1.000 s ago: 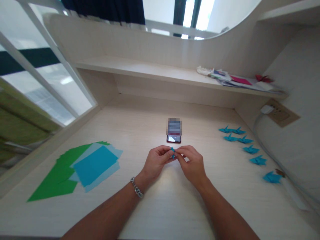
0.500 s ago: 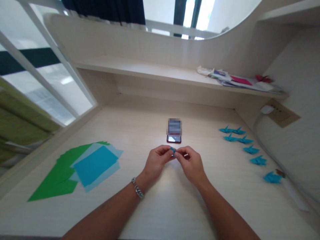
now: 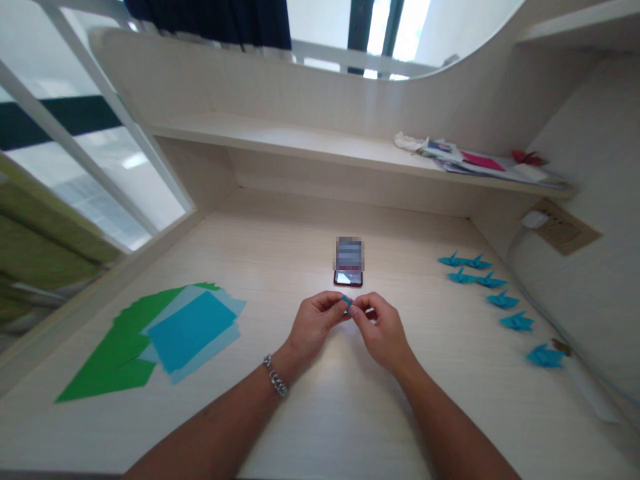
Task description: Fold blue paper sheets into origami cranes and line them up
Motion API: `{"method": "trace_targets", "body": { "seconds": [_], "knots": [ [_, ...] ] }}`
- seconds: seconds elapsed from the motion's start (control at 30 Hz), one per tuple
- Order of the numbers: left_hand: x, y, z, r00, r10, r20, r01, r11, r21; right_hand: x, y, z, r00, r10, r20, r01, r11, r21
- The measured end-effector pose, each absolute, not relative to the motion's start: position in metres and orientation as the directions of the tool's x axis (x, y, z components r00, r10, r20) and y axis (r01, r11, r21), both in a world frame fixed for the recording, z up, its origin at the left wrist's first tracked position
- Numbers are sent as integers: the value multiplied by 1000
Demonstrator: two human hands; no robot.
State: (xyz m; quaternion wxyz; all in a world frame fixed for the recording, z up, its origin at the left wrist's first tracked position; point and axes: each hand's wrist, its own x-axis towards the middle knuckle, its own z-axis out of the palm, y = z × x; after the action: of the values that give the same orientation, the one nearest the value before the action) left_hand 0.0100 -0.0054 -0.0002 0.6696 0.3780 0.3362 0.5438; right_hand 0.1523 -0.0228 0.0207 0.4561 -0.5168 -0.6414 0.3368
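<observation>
A small piece of folded blue paper (image 3: 346, 303) is pinched between my two hands, mostly covered by the fingertips. My left hand (image 3: 316, 321), with a metal chain bracelet (image 3: 275, 377) at its wrist, grips the paper from the left with thumb and forefinger. From the other side my right hand (image 3: 381, 328) pinches it too, thumb and forefinger closed on its edge. Just beyond the fingers a phone (image 3: 349, 261) lies on the desk, its screen partly pixelated. Which fold the paper has cannot be made out.
Blue paper sheets (image 3: 193, 330) lie over green paper (image 3: 105, 357) on the left. Several folded blue paper cranes (image 3: 517, 321) stand along the right side, near a cable (image 3: 537, 303) and a wall socket (image 3: 567, 227). A shelf (image 3: 280, 140) holding papers (image 3: 483, 161) runs across the back.
Both hands stay almost in place. The right fingers have shifted very slightly, and a little more of the blue paper shows between the fingertips.
</observation>
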Motion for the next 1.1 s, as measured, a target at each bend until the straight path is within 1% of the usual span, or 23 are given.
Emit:
{"method": "trace_targets", "body": {
  "seconds": [0.2,0.3,0.47,0.6,0.7,0.83,0.9,1.0,1.1],
  "knots": [
    [9,-4,-4,202,979,-5,-400,87,913,153,-24,21,-74,945,318,443,317,-839],
    [11,-5,-5,210,978,6,-380,76,922,153,-23,19,-79,941,329,463,327,-824],
    [12,-8,1,228,973,30,-377,60,924,151,-23,18,-84,948,306,467,309,-829],
    [11,-9,3,225,973,40,-359,45,932,150,-23,19,-81,965,250,398,262,-879],
    [10,-8,2,221,975,20,-343,59,938,150,-23,20,-70,972,226,373,236,-897],
    [11,-7,-1,189,981,-34,-346,99,933,150,-22,17,-59,971,231,401,234,-886],
    [11,-6,-1,186,981,-57,-362,122,924,149,-23,16,-41,970,239,412,234,-881],
    [11,-6,0,199,979,-52,-411,132,902,149,-23,15,-32,972,235,421,226,-878],
    [11,-7,0,194,979,-59,-432,139,891,151,-22,16,-40,979,202,383,202,-902]
  ]
}}
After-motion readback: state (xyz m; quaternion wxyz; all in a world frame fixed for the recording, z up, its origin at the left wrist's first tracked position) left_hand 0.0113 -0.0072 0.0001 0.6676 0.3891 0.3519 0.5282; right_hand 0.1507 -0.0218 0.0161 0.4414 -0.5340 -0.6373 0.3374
